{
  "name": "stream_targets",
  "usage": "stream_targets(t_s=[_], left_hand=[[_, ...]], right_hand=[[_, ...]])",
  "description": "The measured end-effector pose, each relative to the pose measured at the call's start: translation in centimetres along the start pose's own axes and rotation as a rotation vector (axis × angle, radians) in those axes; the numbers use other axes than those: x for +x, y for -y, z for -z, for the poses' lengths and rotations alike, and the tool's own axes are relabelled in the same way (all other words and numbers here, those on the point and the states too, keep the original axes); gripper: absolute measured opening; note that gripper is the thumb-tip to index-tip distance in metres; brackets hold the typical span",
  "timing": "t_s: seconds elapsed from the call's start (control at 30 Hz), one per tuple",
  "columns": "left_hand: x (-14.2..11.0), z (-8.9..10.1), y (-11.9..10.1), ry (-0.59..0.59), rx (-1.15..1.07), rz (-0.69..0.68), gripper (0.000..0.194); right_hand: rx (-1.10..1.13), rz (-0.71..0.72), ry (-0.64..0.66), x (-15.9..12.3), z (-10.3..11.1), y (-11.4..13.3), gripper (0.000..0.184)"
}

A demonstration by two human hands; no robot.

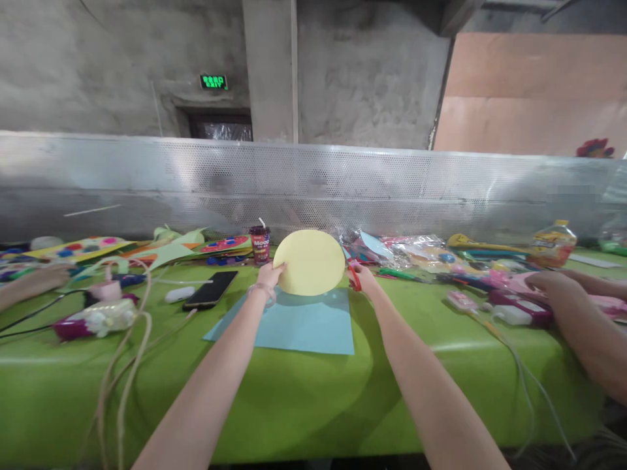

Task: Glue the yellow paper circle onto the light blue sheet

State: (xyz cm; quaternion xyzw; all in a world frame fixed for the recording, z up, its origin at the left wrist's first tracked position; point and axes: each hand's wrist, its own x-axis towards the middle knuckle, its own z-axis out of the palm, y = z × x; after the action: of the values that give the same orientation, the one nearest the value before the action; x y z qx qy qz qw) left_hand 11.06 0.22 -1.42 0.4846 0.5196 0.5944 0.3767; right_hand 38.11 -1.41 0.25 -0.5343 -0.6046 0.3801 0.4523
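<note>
- Left hand (268, 277): fingers pinched together on the left edge of the yellow oval (309, 262), which is tipped up over the blue sheet (307, 329).
- Right hand (365, 279): fingers curled round the red handles of the scissors (356, 279), just by the oval's right edge; blade gap too small to tell.
- Risk: oval is gripped at one side only, so the far edge could flex or swing if the blades push it.
- Risk: a tight pinch could crease the paper.
- Risk: blue sheet lies underneath on the green surface (392, 398); a low blade might nick it.
- Risk: cup (260, 245) stands near the left hand; a sideways knock could spill it.
</note>
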Motion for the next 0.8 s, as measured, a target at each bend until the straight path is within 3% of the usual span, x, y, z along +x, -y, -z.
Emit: stream_targets(t_s=[0.63,0.8], left_hand=[[0.3,0.2,0.3,0.010,-0.033,0.032,0.028],[0.2,0.2,0.3,0.012,-0.075,0.039,0.025]], right_hand=[[0.139,-0.078,-0.098,1.4,0.2,-0.5,0.026],[0.214,-0.027,-0.149,2.0,0.7,0.1,0.030]])
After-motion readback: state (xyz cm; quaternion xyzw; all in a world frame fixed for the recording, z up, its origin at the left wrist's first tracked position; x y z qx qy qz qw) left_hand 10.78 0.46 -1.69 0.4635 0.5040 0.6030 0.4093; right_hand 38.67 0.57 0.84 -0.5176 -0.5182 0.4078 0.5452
